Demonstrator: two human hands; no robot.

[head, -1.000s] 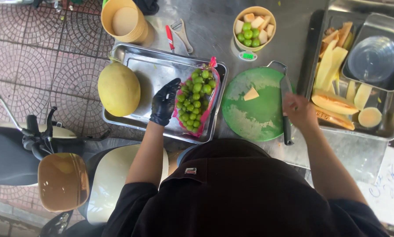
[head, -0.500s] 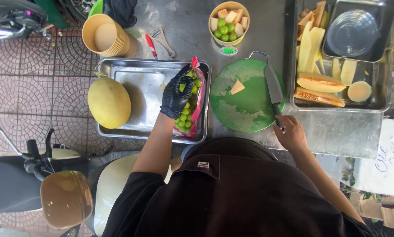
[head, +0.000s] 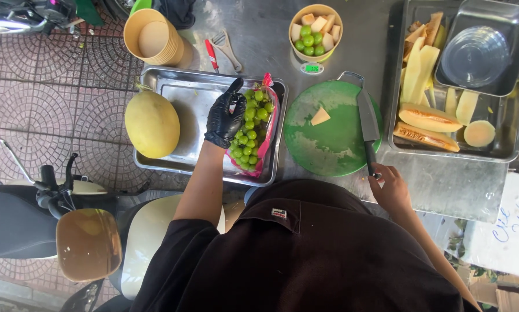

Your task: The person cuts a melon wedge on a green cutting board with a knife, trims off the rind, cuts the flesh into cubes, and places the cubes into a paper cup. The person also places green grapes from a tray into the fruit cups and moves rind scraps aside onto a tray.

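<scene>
My left hand (head: 224,117), in a black glove, rests on a bunch of green grapes (head: 252,128) in a pink-edged bag and pinches at its upper grapes. The bag lies in a steel tray (head: 184,98) next to a whole yellow melon (head: 152,123). My right hand (head: 390,186) curls over the end of the black handle of a knife (head: 368,124), which lies along the right side of a round green cutting board (head: 328,141). A small melon wedge (head: 320,116) sits on the board.
A paper bowl of grapes and melon cubes (head: 315,32) stands on a small scale (head: 312,68). A stack of paper bowls (head: 154,37) and two peelers (head: 220,49) are at the back. A right-hand tray (head: 502,151) holds melon slices and a smaller steel container. A scooter (head: 34,214) stands at left.
My right hand came down from the blade end of the board to the knife handle. My left hand shifted onto the upper part of the grape bunch.
</scene>
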